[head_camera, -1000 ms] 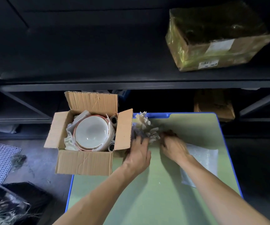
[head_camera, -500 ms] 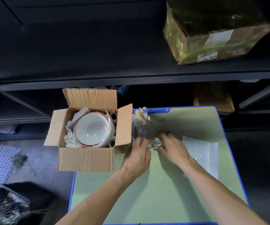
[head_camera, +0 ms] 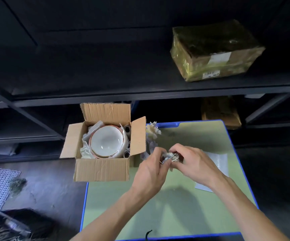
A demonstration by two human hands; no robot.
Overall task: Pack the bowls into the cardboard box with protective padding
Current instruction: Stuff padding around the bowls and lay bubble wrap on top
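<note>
Hands meet nearest the camera: left hand (head_camera: pixel 150 169) and right hand (head_camera: pixel 193 164) are raised above the green table (head_camera: pixel 158 214), the fingers of both curled round a small crumpled paper wad (head_camera: pixel 170 156) pinched between them. It looks light and soft, likely to take any grip and crush to fit a gap. Farther left, near the left hand, the cardboard box (head_camera: pixel 102 168) sits open with a white bowl (head_camera: pixel 105 141) nested in paper wrapping. Glazed, so probably brittle and slippery, the bowl is best held at the rim. More loose padding (head_camera: pixel 152 131) lies beyond.
</note>
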